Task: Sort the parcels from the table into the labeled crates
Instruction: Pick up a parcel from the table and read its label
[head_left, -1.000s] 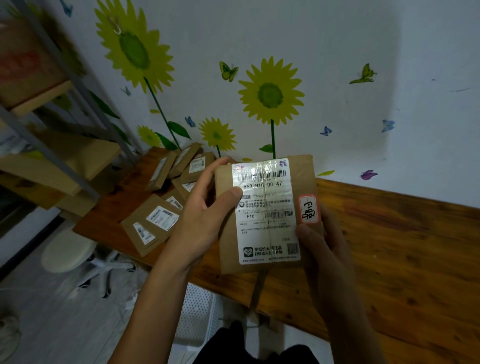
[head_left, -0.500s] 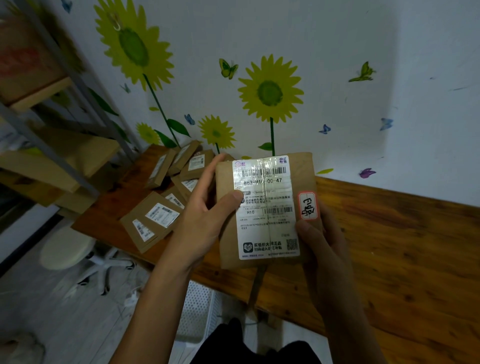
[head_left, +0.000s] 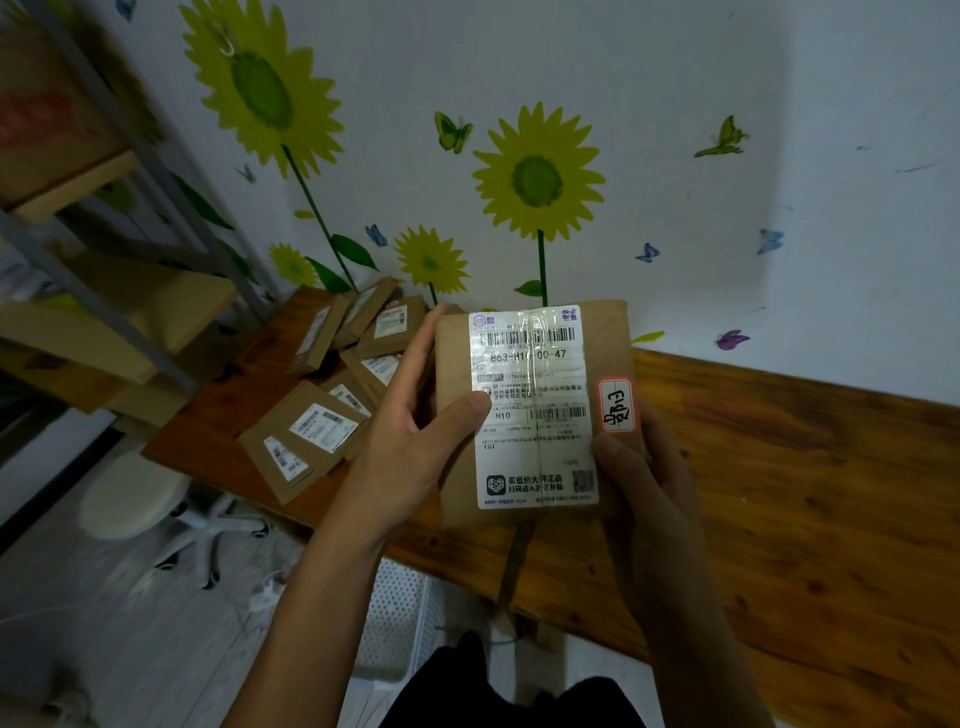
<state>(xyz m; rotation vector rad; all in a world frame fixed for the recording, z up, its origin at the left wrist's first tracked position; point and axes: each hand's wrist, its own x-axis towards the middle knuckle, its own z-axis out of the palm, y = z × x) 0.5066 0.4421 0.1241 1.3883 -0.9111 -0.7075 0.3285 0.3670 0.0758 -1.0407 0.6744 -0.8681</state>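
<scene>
Brown parcel (head_left: 535, 410) held upright between both hands above table (head_left: 779, 467), long axis vertical; left hand (head_left: 410, 441) pinched on left edge, right hand (head_left: 639, 467) gripped on lower right corner; white crate (head_left: 395, 618) seen below hands.

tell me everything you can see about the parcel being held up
The parcel is a flat brown paper packet, held upright above the wooden table edge, face to the camera. A white printed shipping label under glossy tape covers most of its front; a small red-bordered handwritten sticker sits beside it. The left hand and right hand grip its sides, thumbs in front.
</scene>
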